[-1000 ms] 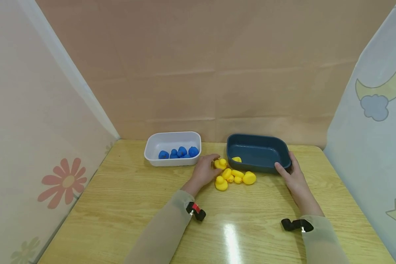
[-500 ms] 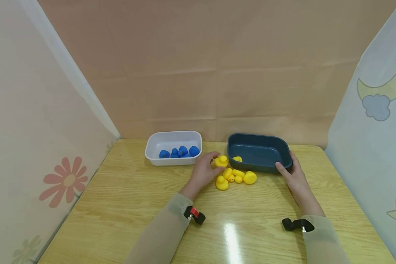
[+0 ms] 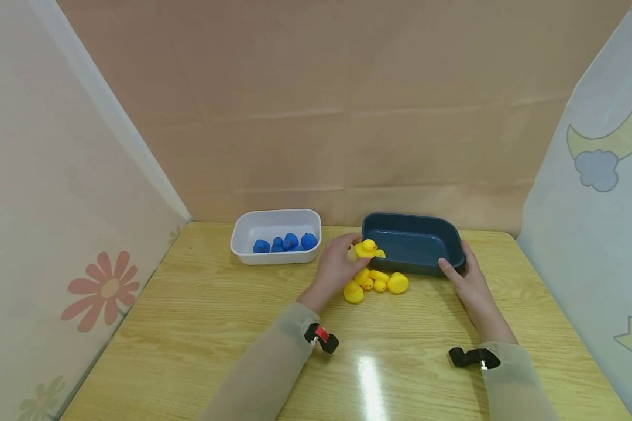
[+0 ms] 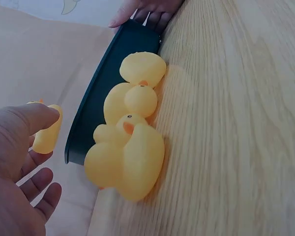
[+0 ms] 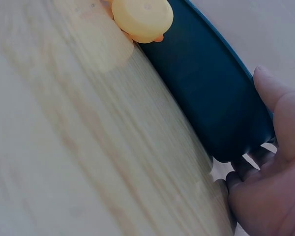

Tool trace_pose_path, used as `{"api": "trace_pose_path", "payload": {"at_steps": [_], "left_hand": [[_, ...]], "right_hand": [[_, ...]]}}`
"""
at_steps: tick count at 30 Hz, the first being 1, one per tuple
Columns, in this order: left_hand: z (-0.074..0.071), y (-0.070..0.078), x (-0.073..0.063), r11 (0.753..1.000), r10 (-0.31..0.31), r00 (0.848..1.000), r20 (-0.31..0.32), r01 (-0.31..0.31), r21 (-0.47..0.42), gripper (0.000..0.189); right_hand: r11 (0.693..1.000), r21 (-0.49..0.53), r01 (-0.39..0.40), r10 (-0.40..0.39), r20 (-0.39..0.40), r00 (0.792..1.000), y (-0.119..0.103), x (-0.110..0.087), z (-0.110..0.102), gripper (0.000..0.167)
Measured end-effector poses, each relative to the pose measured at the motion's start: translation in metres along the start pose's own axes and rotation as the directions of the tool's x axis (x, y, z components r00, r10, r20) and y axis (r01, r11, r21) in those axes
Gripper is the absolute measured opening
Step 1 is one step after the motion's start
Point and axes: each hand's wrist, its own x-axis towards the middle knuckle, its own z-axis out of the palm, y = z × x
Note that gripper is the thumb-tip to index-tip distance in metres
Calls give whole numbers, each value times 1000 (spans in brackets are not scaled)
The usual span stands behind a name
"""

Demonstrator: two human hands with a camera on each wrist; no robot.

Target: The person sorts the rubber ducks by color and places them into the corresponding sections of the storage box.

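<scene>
My left hand [image 3: 336,268] pinches a yellow rubber duck [image 3: 366,248] between thumb and fingers, at the left end of the dark blue tray [image 3: 416,268]. In the left wrist view the held duck [image 4: 48,135] shows partly behind the thumb. Another yellow duck [image 3: 381,254] lies inside the tray by its near left corner. My right hand [image 3: 474,289] grips the tray's right end, thumb at the rim; the right wrist view shows the fingers low against its end wall [image 5: 236,132]. Several yellow ducks [image 3: 397,283] lie along the tray's front.
Left of the dark tray stands a white tray [image 3: 265,259] with several blue ducks [image 3: 291,241] in it. A tan backdrop [image 3: 347,117] rises behind the wooden table [image 3: 189,327]. Patterned sheets [image 3: 595,234] hang at both sides.
My left hand has lifted the yellow duck off the table and moved it right, to the left rim of the dark tray. The right hand stays on the tray.
</scene>
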Motion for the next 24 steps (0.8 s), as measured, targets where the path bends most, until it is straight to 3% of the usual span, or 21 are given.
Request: {"api": "trace_pose_path", "payload": {"at_steps": [8, 15, 24], "left_hand": [[11, 9, 10, 998, 17, 1000, -10, -17, 62, 58], [19, 13, 16, 997, -11, 1000, -23, 12, 78, 58], [18, 10, 14, 997, -16, 999, -29, 18, 75, 59]], "right_hand": [[1000, 6, 8, -8, 11, 1000, 3, 3, 2, 101], [1000, 7, 11, -11, 11, 1000, 4, 3, 4, 102], [1000, 1, 9, -9, 11, 1000, 1, 2, 4, 101]]}}
